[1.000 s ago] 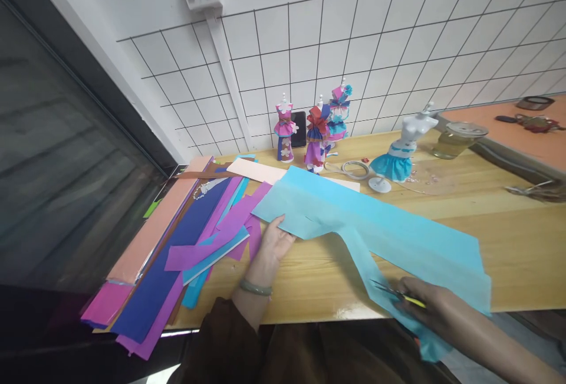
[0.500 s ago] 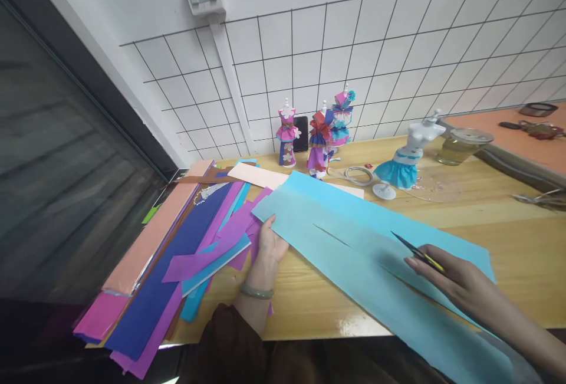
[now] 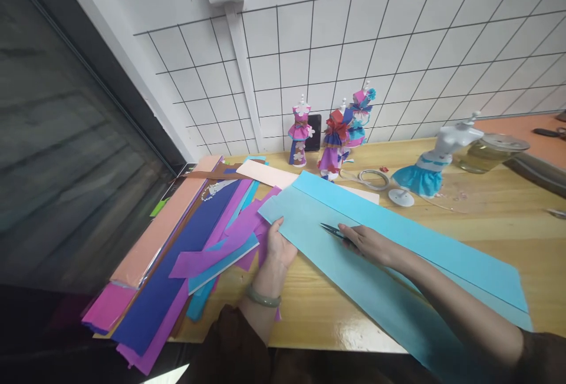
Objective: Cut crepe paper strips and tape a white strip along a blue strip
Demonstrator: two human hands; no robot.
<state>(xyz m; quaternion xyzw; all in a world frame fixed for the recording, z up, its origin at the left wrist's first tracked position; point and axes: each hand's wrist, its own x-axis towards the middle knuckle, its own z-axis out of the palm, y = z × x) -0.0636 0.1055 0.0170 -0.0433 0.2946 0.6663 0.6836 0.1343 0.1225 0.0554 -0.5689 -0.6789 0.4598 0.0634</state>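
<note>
The left hand (image 3: 282,247), partly closed, grips the near edge of the light-blue paper (image 3: 305,219) spread across the wooden table (image 3: 212,320), while the right hand (image 3: 363,242) is closed round the scissors (image 3: 338,232), their dark blades lying over the paper, nearly together.

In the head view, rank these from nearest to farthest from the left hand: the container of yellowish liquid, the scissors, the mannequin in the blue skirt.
From the left hand:
1. Scissors: just to its right, over the light-blue sheet.
2. Mannequin in the blue skirt: farther right, toward the wall.
3. Container of yellowish liquid: right of the mannequin.
</note>
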